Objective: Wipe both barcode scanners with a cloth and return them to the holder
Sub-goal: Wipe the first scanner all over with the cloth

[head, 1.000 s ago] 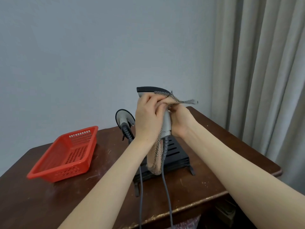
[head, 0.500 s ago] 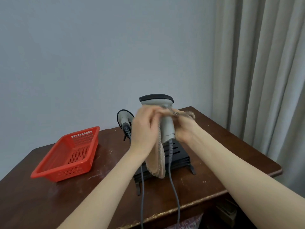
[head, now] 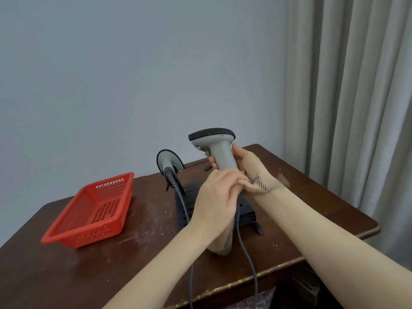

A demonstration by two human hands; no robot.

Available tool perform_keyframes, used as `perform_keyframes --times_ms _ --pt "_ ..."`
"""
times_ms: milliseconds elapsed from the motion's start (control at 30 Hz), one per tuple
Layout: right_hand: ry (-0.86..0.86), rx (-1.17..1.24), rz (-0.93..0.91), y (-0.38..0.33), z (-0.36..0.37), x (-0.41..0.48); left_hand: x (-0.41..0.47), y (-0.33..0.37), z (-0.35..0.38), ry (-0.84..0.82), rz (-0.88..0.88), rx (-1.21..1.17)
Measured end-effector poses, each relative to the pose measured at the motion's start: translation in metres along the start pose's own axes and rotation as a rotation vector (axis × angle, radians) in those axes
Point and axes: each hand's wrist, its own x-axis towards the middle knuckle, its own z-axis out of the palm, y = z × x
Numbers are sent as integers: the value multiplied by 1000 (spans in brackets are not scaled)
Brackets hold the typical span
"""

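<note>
My right hand grips the handle of a grey barcode scanner with a dark top, held upright above the table. Lower on that handle, my left hand holds a checked cloth wrapped around it; the cloth's tail hangs down below my left wrist. The scanner's grey cable drops over the table's front edge. A second grey scanner sits head-up in the black slatted holder behind my left hand, its coiled cable running forward.
A red plastic basket stands at the left of the dark wooden table. A grey curtain hangs at the right, close to the table's far corner. A plain wall is behind.
My left hand has slid with the cloth from the scanner's head down to the lower handle. The scanner's head is now uncovered and the view has tilted down slightly.
</note>
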Motion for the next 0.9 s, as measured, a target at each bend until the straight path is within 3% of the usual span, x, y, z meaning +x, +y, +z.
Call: perform_keyframes --times_ms 67,200,300,367,567,633,733,900 --pt "11 -10 2 -4 1 -2 1 1 -6 31 -1 -72" --pt "3 7 29 -8 4 -4 37 -9 -24 386 -254 -188" --pt "-67 25 19 -6 7 -3 54 -11 -16 280 -306 -163" --pt "-53 30 -39 -8 4 0 46 -8 -6 187 -256 -126" --pt "13 -118 29 -7 -10 10 10 -2 -1 36 -91 -86" --pt "17 -106 10 -6 -10 12 12 -1 -5 134 -153 -128" --pt "-9 -68 -17 -5 -5 13 36 -10 -15 423 -279 -216" --pt "-15 49 -80 -5 -1 13 43 -10 2 269 -271 -138"
